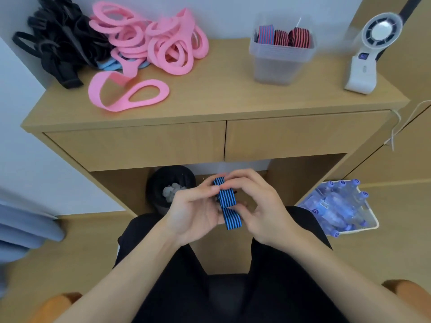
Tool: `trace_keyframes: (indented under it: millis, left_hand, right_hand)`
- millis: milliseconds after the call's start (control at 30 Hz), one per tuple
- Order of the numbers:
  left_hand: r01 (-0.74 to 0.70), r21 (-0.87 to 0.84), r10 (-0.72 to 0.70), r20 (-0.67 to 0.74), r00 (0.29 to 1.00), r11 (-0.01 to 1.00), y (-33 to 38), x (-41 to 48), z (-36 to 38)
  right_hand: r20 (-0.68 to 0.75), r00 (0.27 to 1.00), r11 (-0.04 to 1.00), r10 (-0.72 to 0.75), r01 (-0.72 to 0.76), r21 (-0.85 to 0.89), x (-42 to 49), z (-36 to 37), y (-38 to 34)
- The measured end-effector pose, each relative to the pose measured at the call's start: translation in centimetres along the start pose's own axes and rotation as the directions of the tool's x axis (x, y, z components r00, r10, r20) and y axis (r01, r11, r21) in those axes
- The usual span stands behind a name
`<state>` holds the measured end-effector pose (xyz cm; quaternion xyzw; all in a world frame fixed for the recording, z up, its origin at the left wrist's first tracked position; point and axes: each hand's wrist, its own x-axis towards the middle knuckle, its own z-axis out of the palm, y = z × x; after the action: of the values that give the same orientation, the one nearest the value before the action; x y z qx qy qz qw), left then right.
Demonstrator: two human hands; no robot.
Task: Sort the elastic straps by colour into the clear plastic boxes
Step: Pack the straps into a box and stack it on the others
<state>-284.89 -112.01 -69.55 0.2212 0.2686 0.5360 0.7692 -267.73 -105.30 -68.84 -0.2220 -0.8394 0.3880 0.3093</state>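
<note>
The left hand (196, 210) and right hand (258, 206) meet over the lap, both pinching one blue-and-black striped strap (227, 201). The left thumb and fingertips grip its upper part from the left. The right fingers curl over its top end, with the thumb against its lower part. The strap is folded, and its lower end hangs free between the wrists. The hands are below the front edge of the desk (233, 96), level with the knee space, and touch nothing but the strap.

Under the desk stands a black bin (172, 183), just behind the left hand in this view. A pack of bottles (338, 206) lies on the floor to the right, apart from the right hand.

On the desktop the clear box (279, 64) stands at the back right and holds three rolled striped straps (283, 37) side by side. A white fan (370, 54) stands near the right edge, beside the box. At the back left lies a pile of pink straps (158, 43), with black straps (60, 40) to its left reaching the left edge. One pink loop (126, 94) lies nearer the front edge. Bare wood separates the pink pile from the box.
</note>
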Motion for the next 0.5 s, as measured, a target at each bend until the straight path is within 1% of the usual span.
trace_keyframes:
  millis: [67,167,267,300,367,433,500]
  left_hand:
    - [0.012,0.072,-0.011,-0.017,1.000,0.997,-0.2,0.3,-0.6]
    - [0.038,0.120,-0.036,-0.020,0.999,0.992,-0.3,0.6,-1.3]
    - [0.066,0.228,-0.049,-0.078,0.996,0.971,0.0,0.8,-1.8]
    - [0.078,0.272,-0.051,-0.105,0.993,0.959,0.1,0.8,-1.9]
    - [0.085,0.339,-0.052,-0.105,0.993,0.937,0.1,0.8,-1.8]
    - [0.094,0.412,-0.070,-0.071,0.995,0.906,0.0,0.7,-1.6]
    - [0.124,0.521,-0.093,-0.086,0.992,0.844,-0.3,0.7,-1.7]
  right_hand:
    - [0.030,0.999,0.999,0.030,-0.031,0.027,-0.2,0.6,0.5]
    - [0.076,0.992,0.991,0.103,-0.109,0.078,0.1,0.6,0.6]
    - [0.231,0.959,0.960,0.164,-0.209,0.187,0.2,-0.7,1.2]
    - [0.251,0.948,0.934,0.196,-0.258,0.247,0.2,-1.2,1.5]
    - [0.201,0.927,0.864,0.318,-0.370,0.340,0.5,-1.8,1.9]
    - [0.178,0.893,0.831,0.413,-0.449,0.328,0.7,-1.8,2.4]
    - [0.221,0.873,0.839,0.435,-0.482,0.253,0.8,-1.4,2.8]
